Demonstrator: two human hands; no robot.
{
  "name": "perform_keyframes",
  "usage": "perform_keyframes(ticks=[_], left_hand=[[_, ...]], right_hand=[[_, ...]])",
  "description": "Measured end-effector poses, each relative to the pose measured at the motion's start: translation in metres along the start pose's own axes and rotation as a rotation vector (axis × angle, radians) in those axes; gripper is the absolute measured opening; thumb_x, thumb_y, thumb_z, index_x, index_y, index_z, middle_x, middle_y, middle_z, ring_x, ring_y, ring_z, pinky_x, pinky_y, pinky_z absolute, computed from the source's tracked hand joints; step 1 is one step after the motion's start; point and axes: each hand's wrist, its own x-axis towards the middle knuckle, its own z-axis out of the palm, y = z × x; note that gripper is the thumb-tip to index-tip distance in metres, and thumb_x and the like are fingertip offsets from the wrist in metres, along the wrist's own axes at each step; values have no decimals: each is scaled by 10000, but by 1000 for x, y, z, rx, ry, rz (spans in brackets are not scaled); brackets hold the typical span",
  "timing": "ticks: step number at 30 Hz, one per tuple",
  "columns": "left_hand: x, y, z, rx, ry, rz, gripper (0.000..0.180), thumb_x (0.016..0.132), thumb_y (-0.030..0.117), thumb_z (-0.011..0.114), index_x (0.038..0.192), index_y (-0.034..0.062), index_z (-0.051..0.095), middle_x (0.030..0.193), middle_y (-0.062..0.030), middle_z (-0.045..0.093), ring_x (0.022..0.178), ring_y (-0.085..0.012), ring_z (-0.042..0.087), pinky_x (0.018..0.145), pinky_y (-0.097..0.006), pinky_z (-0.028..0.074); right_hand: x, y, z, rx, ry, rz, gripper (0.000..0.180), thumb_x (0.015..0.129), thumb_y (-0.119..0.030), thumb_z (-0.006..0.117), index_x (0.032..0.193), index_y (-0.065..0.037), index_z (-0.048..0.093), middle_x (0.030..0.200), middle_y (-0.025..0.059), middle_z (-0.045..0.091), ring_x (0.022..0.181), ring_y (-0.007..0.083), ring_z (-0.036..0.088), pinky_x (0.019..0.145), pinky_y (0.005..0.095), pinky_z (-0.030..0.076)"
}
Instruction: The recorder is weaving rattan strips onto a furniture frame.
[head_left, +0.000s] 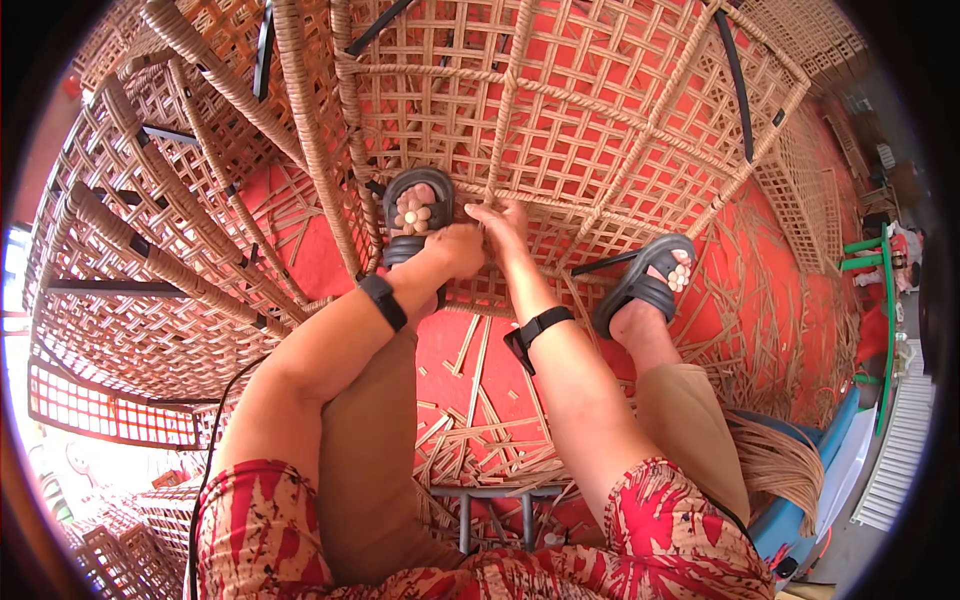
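A large woven wicker panel (590, 130) of tan strands, with cord-wrapped ribs, leans in front of me. At its lower edge, beside a rib, my left hand (458, 250) is closed with its knuckles up. My right hand (503, 224) meets it there, its thumb pointing left and its other fingers curled at the wicker. Whatever the fingers pinch is hidden between the two hands. Both wrists wear black bands. My left foot in a dark sandal (405, 243) rests beside the left hand, and the right sandal (655, 290) stands farther right.
More wicker frames (130, 240) with thick wrapped rods crowd the left side. Cut strands (490, 450) litter the red floor covering (450, 350). A bundle of long strands (775, 455) lies over a blue container (845, 415) at right, near a green metal frame (886, 330).
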Motion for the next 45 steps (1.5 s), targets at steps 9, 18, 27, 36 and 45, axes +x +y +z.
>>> perform_keyframes(ticks=[9,18,27,36,45], left_hand=[[-3,8,4,-510,-531,95,443,929,399,511,905,-8,685,604,-81,621,464,-210,567,472,-347,487],[93,-11,56,-375,274,-317,526,932,306,474,1277,-91,453,1395,-246,328,1323,-357,347,1004,-376,424],[83,-15,49,-1155,415,-239,396,771,2,581,1161,10,521,944,-120,622,787,-207,604,632,-327,479],[94,-21,56,-1139,498,-248,271,794,-14,485,1027,0,623,832,-130,643,726,-214,603,576,-341,466],[103,-22,62,-1085,550,-284,359,831,-16,469,1184,5,536,1015,-155,628,848,-208,619,649,-314,490]], right_hand=[[16,47,-24,-74,-25,-226,254,821,-73,669,1047,40,648,920,129,699,783,201,659,722,315,522],[16,42,-33,54,-124,-79,232,887,-60,583,1084,53,634,960,69,670,827,129,609,744,251,487],[2,21,-26,-702,171,-344,188,866,-186,608,987,-86,712,857,112,684,835,227,637,737,353,491],[10,35,-21,-607,163,-372,243,758,-55,586,966,-65,712,957,177,689,870,336,647,767,416,500],[25,39,-25,-87,27,-64,379,788,17,496,1153,18,599,929,111,692,808,190,640,707,303,505]])
